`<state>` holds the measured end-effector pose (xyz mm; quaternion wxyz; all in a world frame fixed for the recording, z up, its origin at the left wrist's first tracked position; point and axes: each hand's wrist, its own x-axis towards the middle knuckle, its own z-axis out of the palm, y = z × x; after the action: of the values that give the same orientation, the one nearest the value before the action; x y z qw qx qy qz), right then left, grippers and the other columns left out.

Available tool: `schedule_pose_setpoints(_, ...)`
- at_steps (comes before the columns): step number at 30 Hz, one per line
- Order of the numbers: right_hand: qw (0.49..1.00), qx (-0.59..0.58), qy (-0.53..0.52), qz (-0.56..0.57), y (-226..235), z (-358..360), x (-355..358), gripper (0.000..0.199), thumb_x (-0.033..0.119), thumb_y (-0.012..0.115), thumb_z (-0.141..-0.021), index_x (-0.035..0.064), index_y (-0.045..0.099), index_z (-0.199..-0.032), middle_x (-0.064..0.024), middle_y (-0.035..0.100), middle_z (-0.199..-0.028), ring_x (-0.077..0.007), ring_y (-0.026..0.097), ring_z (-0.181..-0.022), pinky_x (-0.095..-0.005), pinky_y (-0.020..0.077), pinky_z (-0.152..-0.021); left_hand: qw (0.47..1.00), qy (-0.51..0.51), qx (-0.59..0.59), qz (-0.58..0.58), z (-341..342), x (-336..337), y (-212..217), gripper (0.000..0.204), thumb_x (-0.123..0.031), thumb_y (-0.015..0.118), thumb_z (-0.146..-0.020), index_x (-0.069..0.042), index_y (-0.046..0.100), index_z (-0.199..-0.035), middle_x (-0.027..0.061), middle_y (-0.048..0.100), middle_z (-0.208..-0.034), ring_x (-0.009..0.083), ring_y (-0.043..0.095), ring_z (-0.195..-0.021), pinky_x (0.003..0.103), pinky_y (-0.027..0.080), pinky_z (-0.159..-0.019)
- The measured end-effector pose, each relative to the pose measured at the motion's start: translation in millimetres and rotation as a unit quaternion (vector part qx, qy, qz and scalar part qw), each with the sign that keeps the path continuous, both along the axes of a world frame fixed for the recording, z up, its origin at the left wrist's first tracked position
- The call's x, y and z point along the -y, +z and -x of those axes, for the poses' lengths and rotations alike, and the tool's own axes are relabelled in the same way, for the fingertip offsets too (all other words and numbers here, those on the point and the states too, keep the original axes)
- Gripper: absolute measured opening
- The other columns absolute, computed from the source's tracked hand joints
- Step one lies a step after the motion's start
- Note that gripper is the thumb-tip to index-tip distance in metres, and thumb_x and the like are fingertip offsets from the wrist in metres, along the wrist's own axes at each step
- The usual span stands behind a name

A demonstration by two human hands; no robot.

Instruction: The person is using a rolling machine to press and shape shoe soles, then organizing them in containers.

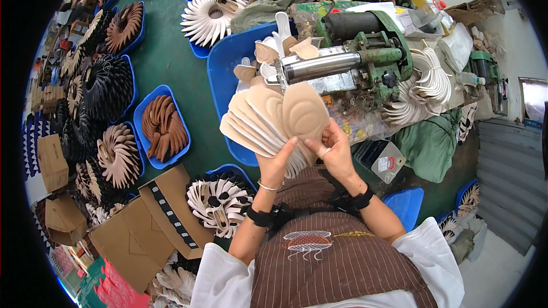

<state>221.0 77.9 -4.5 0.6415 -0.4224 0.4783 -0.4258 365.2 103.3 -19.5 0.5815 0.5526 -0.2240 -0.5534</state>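
A fanned stack of beige shoe insoles is spread in front of me, pale edges showing between the layers. My left hand is closed around the lower part of the stack, thumb on top. The rightmost insole lies uppermost, with rounded raised contours on its face. My right hand pinches its lower right edge, the thumb over its surface. Just beyond the insoles stands a green machine with a shiny metal roller. More loose insoles lie beside the roller, above a large blue bin.
Blue tubs of coiled insoles line the left, among them a brown bundle and a white-and-black one. A cardboard box stands at lower left. On the right, white strips lie on the bench and green cloth hangs down.
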Motion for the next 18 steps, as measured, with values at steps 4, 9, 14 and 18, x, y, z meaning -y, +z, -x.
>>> schedule_pose_setpoints(4, 0.995, 0.042, -0.089, -0.015, -18, 25, -2, 0.032, 0.001, 0.063, -0.086, -0.0013, 0.052, -0.116, -0.0083, 0.065, -0.105, -0.0131, 0.061, -0.094, -0.0263, 0.0487, -0.083, 0.996, 0.001, -0.093, -0.006, -25, -7, -11, 0.050, -0.003, 0.070, -0.077, 0.005, 0.049, -0.121, 0.0114, 0.058, -0.115, 0.0197, 0.057, -0.105, 0.033, 0.045, -0.091)
schedule_pose_setpoints(9, 0.987, -0.041, -0.124, -0.093, -69, 50, 42, 0.023, 0.009, 0.060, -0.090, -0.0033, 0.058, -0.108, -0.0090, 0.068, -0.095, -0.0121, 0.064, -0.081, -0.0252, 0.0519, -0.070, 0.974, -0.058, -0.218, -0.002, -37, -12, -15, 0.054, -0.001, 0.066, -0.076, 0.004, 0.046, -0.126, 0.0136, 0.058, -0.117, 0.0235, 0.057, -0.106, 0.035, 0.045, -0.093)
schedule_pose_setpoints(14, 0.987, 0.033, -0.037, -0.154, -15, 9, 45, 0.029, 0.018, 0.058, -0.093, -0.0069, 0.058, -0.108, -0.0104, 0.067, -0.098, -0.0136, 0.063, -0.087, -0.0249, 0.0499, -0.076, 0.990, -0.095, -0.102, 0.012, -27, -15, -11, 0.049, 0.000, 0.068, -0.077, 0.004, 0.050, -0.122, 0.0129, 0.059, -0.115, 0.0200, 0.058, -0.105, 0.033, 0.046, -0.090)
schedule_pose_setpoints(18, 0.997, -0.016, 0.070, -0.025, -8, 0, 3, 0.035, 0.012, 0.062, -0.089, -0.0063, 0.055, -0.118, -0.0123, 0.065, -0.105, -0.0155, 0.060, -0.100, -0.0283, 0.0484, -0.084, 0.992, -0.116, 0.053, 0.008, -7, -16, -10, 0.043, -0.002, 0.072, -0.077, 0.006, 0.054, -0.116, 0.0114, 0.062, -0.110, 0.0159, 0.060, -0.096, 0.028, 0.049, -0.081)
